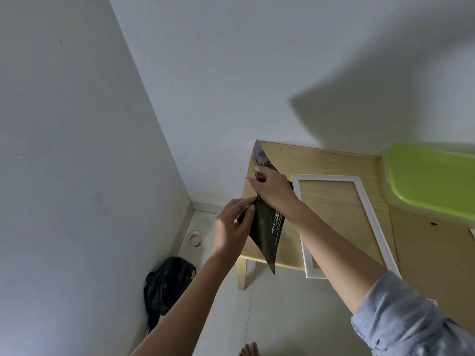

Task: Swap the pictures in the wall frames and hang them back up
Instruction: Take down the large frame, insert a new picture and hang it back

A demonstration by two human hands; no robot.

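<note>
A dark printed picture (266, 235) with white lettering hangs edge-on in the air over the left end of a wooden table (321, 160). My left hand (232, 227) pinches its left edge about halfway down. My right hand (273, 190) grips the sheet higher up, near its top. A white picture frame (370, 217) lies flat on the table just right of the hands, empty, with the tabletop showing through its opening.
A lime-green plastic tray (431, 181) sits on the table's far right. White walls meet in a corner on the left. On the floor lie a black bag (167, 283) and a small round lid (194, 238). A bare foot (249, 349) shows at the bottom edge.
</note>
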